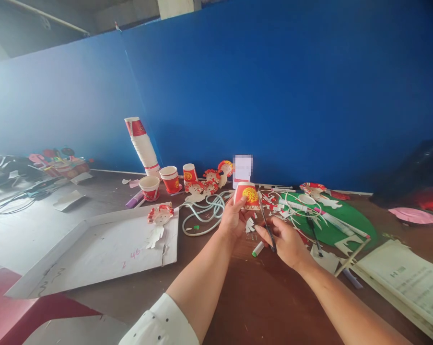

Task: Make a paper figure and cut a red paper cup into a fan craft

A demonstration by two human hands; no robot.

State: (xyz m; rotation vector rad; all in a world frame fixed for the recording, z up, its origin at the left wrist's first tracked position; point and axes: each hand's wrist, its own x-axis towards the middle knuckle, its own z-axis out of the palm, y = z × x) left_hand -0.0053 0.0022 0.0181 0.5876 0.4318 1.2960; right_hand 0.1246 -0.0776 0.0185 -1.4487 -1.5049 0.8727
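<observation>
A red and white paper cup [242, 191] with yellow print is held in my left hand [233, 215], with zigzag marks along its lower edge. My right hand [288, 242] grips black-handled scissors [268, 225]; their blades point up along the cup's right side. Whether the blades touch the cup I cannot tell. Beneath the cup, a white cut paper piece [250, 225] shows between the two hands. A marker with a green end [258, 249] lies on the table just below them.
On the left lies a white tray-like board [104, 249] bearing a cut-cup figure [161, 214]. A tall cup stack [144, 151] leans near the blue partition [274, 86]. Coiled pale cable [198, 234], red and white scraps [272, 205], a green disc [356, 223] and an open book [403, 278] surround the hands.
</observation>
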